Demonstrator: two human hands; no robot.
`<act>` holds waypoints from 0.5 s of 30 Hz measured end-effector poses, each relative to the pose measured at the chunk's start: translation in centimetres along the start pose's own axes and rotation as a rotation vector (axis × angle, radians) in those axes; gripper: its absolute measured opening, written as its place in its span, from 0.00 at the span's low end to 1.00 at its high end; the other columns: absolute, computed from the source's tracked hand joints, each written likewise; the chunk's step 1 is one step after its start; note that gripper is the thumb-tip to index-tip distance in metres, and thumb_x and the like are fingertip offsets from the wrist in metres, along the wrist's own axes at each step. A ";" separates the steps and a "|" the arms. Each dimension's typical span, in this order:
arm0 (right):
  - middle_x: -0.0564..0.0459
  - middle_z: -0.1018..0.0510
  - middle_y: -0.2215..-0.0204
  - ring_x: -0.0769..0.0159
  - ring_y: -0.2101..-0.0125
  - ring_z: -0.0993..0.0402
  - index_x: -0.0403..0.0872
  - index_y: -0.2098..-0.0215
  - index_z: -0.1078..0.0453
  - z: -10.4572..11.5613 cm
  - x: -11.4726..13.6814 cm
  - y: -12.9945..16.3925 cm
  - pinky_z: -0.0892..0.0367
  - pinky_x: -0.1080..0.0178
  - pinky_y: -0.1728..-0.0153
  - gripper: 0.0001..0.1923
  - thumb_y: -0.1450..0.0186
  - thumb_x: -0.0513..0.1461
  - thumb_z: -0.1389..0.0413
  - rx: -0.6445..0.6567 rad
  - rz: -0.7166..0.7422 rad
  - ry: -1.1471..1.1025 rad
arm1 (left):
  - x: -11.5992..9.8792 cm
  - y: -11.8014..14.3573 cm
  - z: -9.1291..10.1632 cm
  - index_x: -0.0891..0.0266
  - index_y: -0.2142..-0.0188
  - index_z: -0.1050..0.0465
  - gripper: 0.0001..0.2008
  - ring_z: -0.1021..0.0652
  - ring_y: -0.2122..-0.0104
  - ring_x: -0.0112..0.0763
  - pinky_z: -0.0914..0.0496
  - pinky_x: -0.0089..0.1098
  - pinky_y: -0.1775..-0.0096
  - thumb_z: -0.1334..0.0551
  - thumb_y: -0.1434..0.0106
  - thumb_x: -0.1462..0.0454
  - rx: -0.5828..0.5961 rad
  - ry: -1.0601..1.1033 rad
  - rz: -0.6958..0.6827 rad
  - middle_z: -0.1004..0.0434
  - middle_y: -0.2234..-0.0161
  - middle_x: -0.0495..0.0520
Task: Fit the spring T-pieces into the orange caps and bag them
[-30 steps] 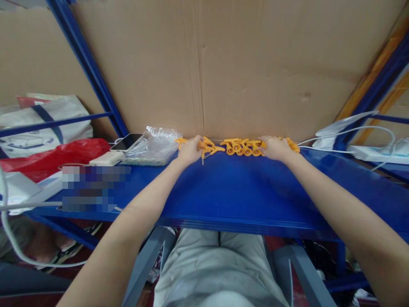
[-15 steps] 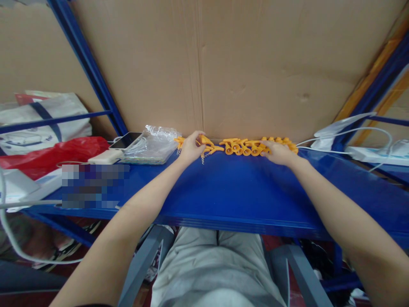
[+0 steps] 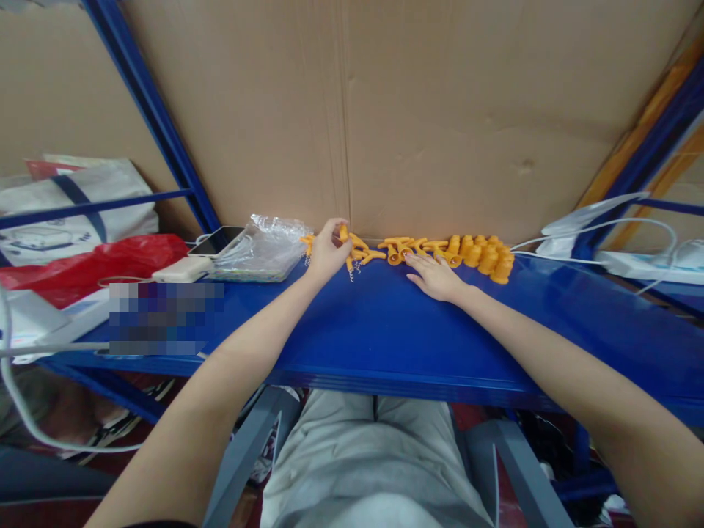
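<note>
Head view: on the blue bench (image 3: 385,330), the left hand (image 3: 325,253) pinches one orange piece (image 3: 343,233) beside the plastic bag (image 3: 264,249). Right of this bag, the right hand (image 3: 437,277) lies flat with fingers apart, touching the orange row (image 3: 473,257).

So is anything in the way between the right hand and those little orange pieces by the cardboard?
Nothing visible is. The right hand lies flat on the blue shelf, its fingertips right at the row of orange pieces. The left hand already pinches one orange piece.
</note>
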State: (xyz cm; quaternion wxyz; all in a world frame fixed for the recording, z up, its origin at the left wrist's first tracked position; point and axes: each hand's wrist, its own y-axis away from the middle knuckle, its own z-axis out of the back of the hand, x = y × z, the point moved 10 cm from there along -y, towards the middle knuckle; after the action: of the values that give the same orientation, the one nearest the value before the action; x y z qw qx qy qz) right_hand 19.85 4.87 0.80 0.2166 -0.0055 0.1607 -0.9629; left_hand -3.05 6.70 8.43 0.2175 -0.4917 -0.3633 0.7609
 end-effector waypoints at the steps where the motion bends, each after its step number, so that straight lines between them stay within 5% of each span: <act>1: 0.42 0.40 0.30 0.48 0.32 0.42 0.45 0.27 0.44 0.0 0.0 0.0 0.47 0.36 0.34 0.30 0.25 0.44 0.58 0.014 -0.006 -0.006 | 0.1 0.1 -0.2 0.59 0.56 0.29 0.18 0.23 0.68 0.27 0.28 0.29 0.64 0.39 0.46 0.75 0.007 -0.001 -0.001 0.25 0.66 0.47; 15: 0.45 0.33 0.34 0.53 0.33 0.38 0.45 0.31 0.37 -1.2 -0.3 -0.3 0.42 0.47 0.34 0.27 0.24 0.43 0.59 0.069 0.033 -0.059 | 0.2 0.5 -1.1 0.59 0.56 0.31 0.18 0.23 0.68 0.28 0.27 0.28 0.64 0.39 0.45 0.76 0.103 -0.053 0.032 0.27 0.69 0.46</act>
State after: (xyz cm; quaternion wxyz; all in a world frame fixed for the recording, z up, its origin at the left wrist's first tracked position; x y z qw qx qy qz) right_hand 19.87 5.61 -0.26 0.2373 -0.0240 0.1211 -0.9636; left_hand -2.08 6.85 7.62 0.2206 -0.4651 -0.3213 0.7948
